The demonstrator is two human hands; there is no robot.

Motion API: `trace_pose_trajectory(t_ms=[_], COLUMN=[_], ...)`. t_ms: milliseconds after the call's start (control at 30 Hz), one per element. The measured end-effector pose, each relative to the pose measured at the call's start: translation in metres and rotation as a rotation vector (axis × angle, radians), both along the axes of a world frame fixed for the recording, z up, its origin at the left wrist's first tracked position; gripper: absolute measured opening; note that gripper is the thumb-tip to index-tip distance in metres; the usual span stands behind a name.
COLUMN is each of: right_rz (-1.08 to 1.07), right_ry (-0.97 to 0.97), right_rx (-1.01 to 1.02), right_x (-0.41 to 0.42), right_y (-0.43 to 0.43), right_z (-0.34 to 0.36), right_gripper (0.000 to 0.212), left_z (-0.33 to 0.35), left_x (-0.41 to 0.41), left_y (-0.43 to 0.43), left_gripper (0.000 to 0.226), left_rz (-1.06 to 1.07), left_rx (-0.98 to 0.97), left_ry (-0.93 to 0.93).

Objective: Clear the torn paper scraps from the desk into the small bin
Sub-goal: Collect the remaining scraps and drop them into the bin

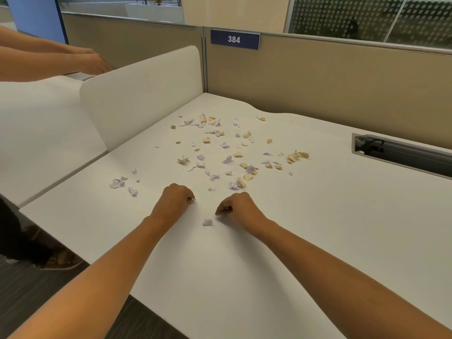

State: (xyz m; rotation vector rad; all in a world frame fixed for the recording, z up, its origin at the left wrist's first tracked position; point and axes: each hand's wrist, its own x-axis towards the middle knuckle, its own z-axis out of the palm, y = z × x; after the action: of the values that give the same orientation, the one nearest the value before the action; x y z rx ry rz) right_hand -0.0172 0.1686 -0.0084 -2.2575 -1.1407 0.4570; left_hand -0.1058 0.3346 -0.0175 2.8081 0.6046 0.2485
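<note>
Torn paper scraps (221, 152), lilac and tan, lie scattered mid-desk (318, 216), leaving its near edge bare. Left hand (175, 200) pinches what looks like a scrap; right hand (238, 207) has fingers curled together beside one loose scrap (207, 222). A partition sign (234, 39) reads "384".

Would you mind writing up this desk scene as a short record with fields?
Surface: white desk
Scraps: paper scraps, lilac and tan, scattered mid-desk
Nearest scrap: lilac scrap lying between the hands
Left hand: pinching a small scrap
Right hand: fingers curled; contents unclear
Bin: not in view
Desk label: sign reading 384
</note>
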Motion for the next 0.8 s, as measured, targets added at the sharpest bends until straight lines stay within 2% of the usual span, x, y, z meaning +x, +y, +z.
trace_pose_trajectory(t_ms=[200, 267, 400, 500, 633, 733, 800], right_rz=[-0.117, -0.071, 0.045, 0.164, 0.425, 0.457, 0.446], right_ry=[0.108, 0.118, 0.132, 0.051, -0.213, -0.3, -0.29], right_rx=[0.098, 0.111, 0.039, -0.016, -0.192, -0.303, -0.319], right_x=[-0.01, -0.019, -0.024, -0.023, -0.026, -0.032, -0.033], right_y=[-0.003, 0.002, 0.009, 0.009, 0.006, 0.007, 0.005], right_z=[-0.003, -0.002, 0.005, 0.012, 0.016, 0.015, 0.016], right_gripper=[0.029, 0.023, 0.026, 0.031, 0.03, 0.018, 0.022], left_z=[0.002, 0.003, 0.005, 0.007, 0.008, 0.009, 0.009], left_x=[-0.003, -0.005, -0.01, -0.014, -0.019, -0.023, -0.025], left_y=[-0.009, -0.011, -0.013, -0.015, -0.019, -0.022, -0.025], left_gripper=[0.02, 0.018, 0.016, 0.015, 0.015, 0.015, 0.014], left_rz=[0.072, 0.096, 0.153, 0.194, 0.217, 0.224, 0.233], left_rx=[-0.033, -0.046, -0.095, -0.123, -0.133, -0.148, -0.156], left_ry=[-0.048, -0.05, -0.048, -0.047, -0.047, -0.055, -0.057])
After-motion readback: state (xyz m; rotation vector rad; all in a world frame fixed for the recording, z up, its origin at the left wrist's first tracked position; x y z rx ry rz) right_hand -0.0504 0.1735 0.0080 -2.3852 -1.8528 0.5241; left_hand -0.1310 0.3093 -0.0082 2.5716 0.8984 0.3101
